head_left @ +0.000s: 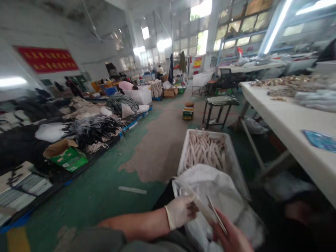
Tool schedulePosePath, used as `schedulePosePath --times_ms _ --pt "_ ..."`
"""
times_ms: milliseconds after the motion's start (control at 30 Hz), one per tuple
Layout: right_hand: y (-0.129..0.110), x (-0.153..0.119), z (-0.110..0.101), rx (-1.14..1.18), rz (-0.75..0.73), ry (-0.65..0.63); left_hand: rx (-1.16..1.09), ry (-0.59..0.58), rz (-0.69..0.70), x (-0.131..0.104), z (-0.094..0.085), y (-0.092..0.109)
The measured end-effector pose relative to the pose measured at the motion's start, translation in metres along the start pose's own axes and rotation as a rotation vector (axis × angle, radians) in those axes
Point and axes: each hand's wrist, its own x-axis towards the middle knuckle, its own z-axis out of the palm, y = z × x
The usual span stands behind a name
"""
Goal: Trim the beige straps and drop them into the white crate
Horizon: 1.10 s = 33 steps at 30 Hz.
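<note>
My left hand (182,210), in a cream glove with bare fingertips, is closed on a pale fabric strap (201,206). The strap slants down to the right, toward my right hand (232,232). Bare and closed, that hand grips a slim metal tool (217,214) with two narrow arms, perhaps snips or tweezers; blur hides the exact kind. Whether the right fingers also pinch the strap's lower end, I cannot tell. Beneath both hands lies a white plastic sack (210,178), draped over a white crate (237,164). Many beige straps (206,148) fill the crate's far part.
On the right stands a white-topped table (273,112) bearing small metallic pieces (286,84). A stool (220,101) and a small box (188,111) stand ahead. Leftward are heaps of dark straps (91,129) and a green carton (67,155). A person in pink (126,86) bends over a bin.
</note>
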Motion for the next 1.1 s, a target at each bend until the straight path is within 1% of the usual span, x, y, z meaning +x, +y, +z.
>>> schedulePosePath --times_ms 33,67,133,167,233,300,333,367,433,533,600,667,700,733,767,833,900,967,1033,1100 --pt "-0.006 -0.004 0.001 -0.056 0.021 0.005 0.022 -0.047 -0.055 -0.006 0.005 -0.007" --pt "-0.013 -0.007 0.001 -0.096 0.026 -0.02 0.03 -0.088 -0.09 -0.012 0.01 -0.013" --pt "-0.026 -0.012 -0.002 -0.08 0.067 -0.075 0.046 -0.058 -0.135 -0.022 0.018 -0.016" --pt "-0.03 -0.016 -0.005 -0.028 0.072 -0.098 0.051 -0.054 -0.129 -0.026 0.019 -0.013" --pt "-0.036 -0.027 -0.013 0.051 0.088 -0.122 0.029 -0.001 -0.104 -0.03 0.019 -0.002" --pt "-0.038 -0.039 -0.019 0.068 0.1 -0.092 0.028 0.031 -0.093 -0.033 0.018 0.006" --pt "-0.038 -0.042 -0.019 0.052 0.101 -0.061 0.038 0.032 -0.1 -0.034 0.018 0.008" --pt "-0.037 -0.043 -0.018 0.03 0.092 -0.027 0.059 0.012 -0.117 -0.036 0.018 0.006" --pt "-0.033 -0.039 -0.01 -0.005 0.062 0.034 0.112 -0.067 -0.16 -0.04 0.022 -0.002" --pt "-0.028 -0.023 0.001 0.007 0.058 0.059 0.169 -0.18 -0.163 -0.044 0.027 -0.016" --pt "-0.027 -0.018 0.002 0.024 0.084 0.054 0.181 -0.228 -0.19 -0.043 0.027 -0.019" --pt "-0.026 -0.024 -0.005 0.031 0.103 0.048 0.147 -0.235 -0.289 -0.038 0.02 -0.014" --pt "-0.026 -0.031 -0.011 0.036 0.115 0.047 0.102 -0.203 -0.323 -0.034 0.016 -0.01" --pt "-0.024 -0.041 -0.017 0.047 0.135 0.041 0.043 -0.148 -0.323 -0.029 0.01 -0.003" --pt "-0.022 -0.053 -0.023 0.063 0.166 0.032 -0.023 -0.08 -0.282 -0.024 0.005 0.005" --pt "-0.016 -0.079 -0.035 0.104 0.248 0.011 -0.139 0.05 -0.126 -0.011 -0.005 0.026" --pt "-0.006 -0.106 -0.043 0.15 0.324 -0.022 -0.218 0.131 0.024 0.002 -0.009 0.051" --pt "0.006 -0.129 -0.046 0.201 0.374 -0.074 -0.278 0.166 0.136 0.012 -0.007 0.078" --pt "0.017 -0.144 -0.044 0.24 0.406 -0.147 -0.309 0.169 0.234 0.018 0.002 0.101" --pt "0.025 -0.149 -0.039 0.263 0.425 -0.196 -0.282 0.151 0.349 0.02 0.015 0.115"
